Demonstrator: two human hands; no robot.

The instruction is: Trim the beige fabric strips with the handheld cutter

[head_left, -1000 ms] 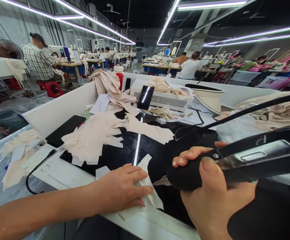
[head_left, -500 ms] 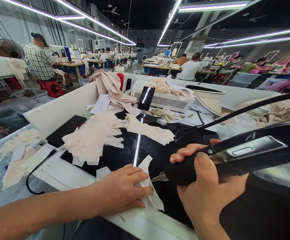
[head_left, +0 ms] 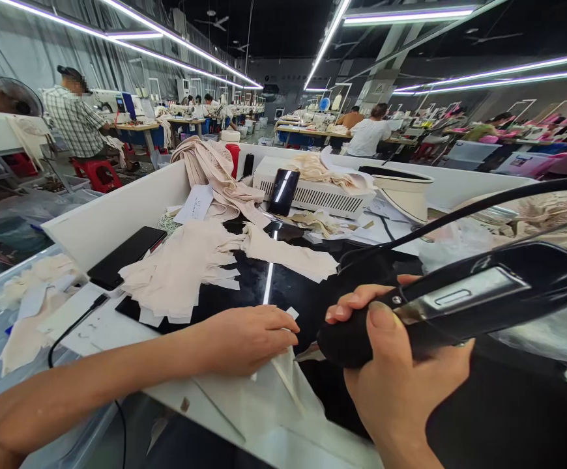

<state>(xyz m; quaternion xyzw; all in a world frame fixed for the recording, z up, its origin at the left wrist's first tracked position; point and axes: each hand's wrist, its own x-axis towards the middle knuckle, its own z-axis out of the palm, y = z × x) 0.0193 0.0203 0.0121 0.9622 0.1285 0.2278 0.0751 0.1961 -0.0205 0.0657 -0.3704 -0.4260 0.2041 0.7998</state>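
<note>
My right hand [head_left: 401, 371] is wrapped around a black corded handheld tool [head_left: 503, 306] with a silver plate on its side. Its rounded black end points left, and a pale tip shows just below that end. My left hand [head_left: 251, 335] has its fingers bent together over a cream fabric piece [head_left: 290, 378]. The thumb is hidden beneath the hand. That fabric lies across the near edge of the black work surface [head_left: 251, 293], with a small white end showing beyond the fingertips. Left of the tool, the fabric lies close to its tip.
A pile of cream cut pieces [head_left: 178, 267] and a single strip [head_left: 288, 251] lie beyond my left hand. A phone [head_left: 283, 192] leans on a vented white box [head_left: 322, 192]. The tool's black cable [head_left: 450, 218] arches rightward. White panels [head_left: 131, 208] border the table.
My left hand has moved away from me along the fabric, and its fingers have drawn together. The fabric now extends nearer to me. My right hand and the tool have shifted slightly left.
</note>
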